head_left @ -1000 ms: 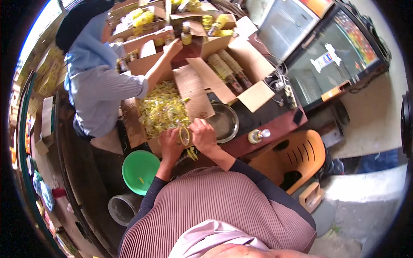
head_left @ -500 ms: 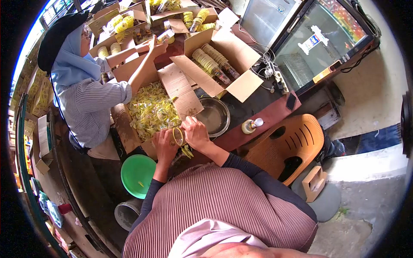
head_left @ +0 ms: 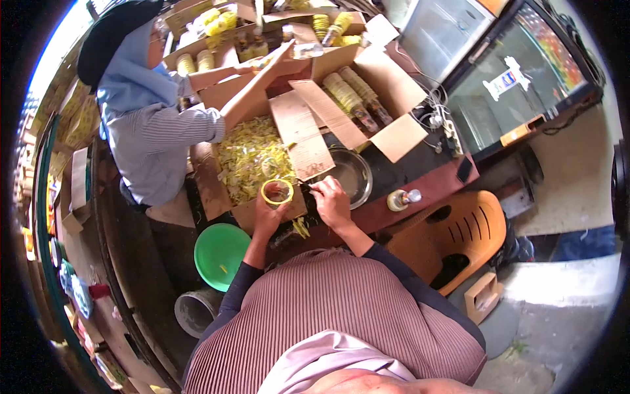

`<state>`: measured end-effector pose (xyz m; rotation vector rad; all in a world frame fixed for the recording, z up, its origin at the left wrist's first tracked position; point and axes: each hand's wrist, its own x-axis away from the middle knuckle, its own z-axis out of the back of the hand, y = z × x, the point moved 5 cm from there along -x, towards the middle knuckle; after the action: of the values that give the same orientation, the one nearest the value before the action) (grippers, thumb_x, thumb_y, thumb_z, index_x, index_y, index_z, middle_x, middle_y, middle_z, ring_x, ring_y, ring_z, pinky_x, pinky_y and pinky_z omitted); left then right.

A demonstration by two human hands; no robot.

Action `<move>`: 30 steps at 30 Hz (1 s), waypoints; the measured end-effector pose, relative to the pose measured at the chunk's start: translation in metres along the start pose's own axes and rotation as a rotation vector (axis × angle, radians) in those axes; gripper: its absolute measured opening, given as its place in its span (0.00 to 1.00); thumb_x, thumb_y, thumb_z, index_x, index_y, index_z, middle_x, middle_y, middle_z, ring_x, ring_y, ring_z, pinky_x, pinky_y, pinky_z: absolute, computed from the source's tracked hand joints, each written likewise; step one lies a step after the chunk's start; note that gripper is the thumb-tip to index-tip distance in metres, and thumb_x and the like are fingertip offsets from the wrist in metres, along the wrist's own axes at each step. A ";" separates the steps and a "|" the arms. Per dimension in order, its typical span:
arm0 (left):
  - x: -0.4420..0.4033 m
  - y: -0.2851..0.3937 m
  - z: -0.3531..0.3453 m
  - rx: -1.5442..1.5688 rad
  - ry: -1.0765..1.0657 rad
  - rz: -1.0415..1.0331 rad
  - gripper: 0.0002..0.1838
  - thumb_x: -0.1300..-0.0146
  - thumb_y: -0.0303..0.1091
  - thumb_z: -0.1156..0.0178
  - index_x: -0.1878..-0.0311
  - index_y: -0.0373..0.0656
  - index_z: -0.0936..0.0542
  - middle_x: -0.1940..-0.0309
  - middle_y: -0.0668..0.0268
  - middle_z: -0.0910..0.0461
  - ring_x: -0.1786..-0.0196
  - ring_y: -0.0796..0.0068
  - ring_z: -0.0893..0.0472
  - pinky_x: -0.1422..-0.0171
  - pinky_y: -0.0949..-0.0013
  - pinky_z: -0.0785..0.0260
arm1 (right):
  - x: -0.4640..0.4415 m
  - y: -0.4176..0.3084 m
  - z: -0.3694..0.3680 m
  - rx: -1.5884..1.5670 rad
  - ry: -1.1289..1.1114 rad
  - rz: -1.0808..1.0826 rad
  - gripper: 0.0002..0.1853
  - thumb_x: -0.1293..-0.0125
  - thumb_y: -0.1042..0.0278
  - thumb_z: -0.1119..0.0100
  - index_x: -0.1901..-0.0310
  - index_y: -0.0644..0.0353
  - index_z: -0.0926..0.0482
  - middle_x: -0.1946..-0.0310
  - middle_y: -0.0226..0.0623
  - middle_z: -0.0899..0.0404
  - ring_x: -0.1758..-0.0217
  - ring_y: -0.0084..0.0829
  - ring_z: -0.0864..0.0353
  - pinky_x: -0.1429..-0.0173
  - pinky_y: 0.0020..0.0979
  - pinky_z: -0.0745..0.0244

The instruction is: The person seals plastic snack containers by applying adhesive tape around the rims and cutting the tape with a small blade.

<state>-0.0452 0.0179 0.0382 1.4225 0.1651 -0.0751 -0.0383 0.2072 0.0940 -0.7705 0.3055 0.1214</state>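
Observation:
My left hand (head_left: 268, 217) is wrapped round a clear cup with a yellow rim (head_left: 277, 192), its opening facing up. To the right of it, my right hand (head_left: 331, 202) has its fingers pinched together beside a metal bowl (head_left: 357, 177); a small dark thing shows at the fingertips, too small to name. Just beyond the cup lies an open carton (head_left: 209, 184) full of small yellow-and-clear packets (head_left: 252, 157). A few yellow strips (head_left: 300, 227) lie near the table edge between my hands.
A co-worker (head_left: 147, 131) at the left reaches over the cartons. A carton of stacked cups (head_left: 400, 85) stands beyond the bowl. A small bottle (head_left: 402, 199) and a phone (head_left: 464, 169) are at the right, an orange chair (head_left: 459, 236) below. A green basin (head_left: 222, 257) is lower left.
My right hand has moved away from the cup to the right. The cup now stands more upright in my left hand. The co-worker's arms reach farther right, and the camera view has shifted.

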 end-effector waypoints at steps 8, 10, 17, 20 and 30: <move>0.004 -0.010 -0.005 0.275 -0.051 0.240 0.22 0.44 0.25 0.34 0.45 0.40 0.28 0.53 0.67 0.24 0.51 0.74 0.24 0.43 0.70 0.31 | 0.003 -0.035 0.008 0.028 0.065 0.258 0.06 0.43 0.77 0.40 0.63 0.58 0.21 0.69 0.36 0.29 0.62 0.39 0.25 0.58 0.38 0.28; 0.006 -0.005 -0.011 0.308 -0.047 0.278 0.22 0.43 0.25 0.34 0.45 0.40 0.29 0.53 0.67 0.25 0.50 0.75 0.25 0.42 0.70 0.32 | 0.003 -0.030 0.000 0.095 0.045 0.263 0.07 0.44 0.78 0.41 0.64 0.58 0.22 0.69 0.37 0.29 0.62 0.40 0.25 0.58 0.39 0.28; 0.009 -0.023 -0.012 0.437 -0.004 0.407 0.21 0.40 0.28 0.37 0.44 0.43 0.31 0.53 0.64 0.26 0.52 0.72 0.24 0.51 0.65 0.27 | -0.005 -0.029 -0.017 0.162 0.007 0.154 0.03 0.39 0.71 0.44 0.65 0.58 0.22 0.66 0.37 0.28 0.58 0.39 0.23 0.56 0.39 0.24; 0.010 -0.049 -0.014 0.558 0.024 0.468 0.21 0.40 0.28 0.39 0.44 0.47 0.31 0.55 0.64 0.26 0.56 0.72 0.23 0.61 0.65 0.23 | -0.007 -0.025 -0.028 0.184 0.035 0.188 0.05 0.37 0.69 0.45 0.67 0.60 0.23 0.65 0.39 0.27 0.57 0.39 0.22 0.56 0.38 0.23; 0.005 -0.010 -0.007 0.559 0.027 0.340 0.22 0.42 0.26 0.36 0.45 0.39 0.30 0.52 0.64 0.26 0.52 0.74 0.25 0.47 0.70 0.31 | -0.015 -0.007 -0.026 -0.020 -0.031 -0.041 0.04 0.39 0.70 0.41 0.65 0.59 0.23 0.65 0.40 0.26 0.60 0.43 0.22 0.55 0.40 0.26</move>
<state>-0.0426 0.0232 0.0267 1.9910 -0.0870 0.1929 -0.0572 0.1843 0.0855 -0.7932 0.2594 0.0973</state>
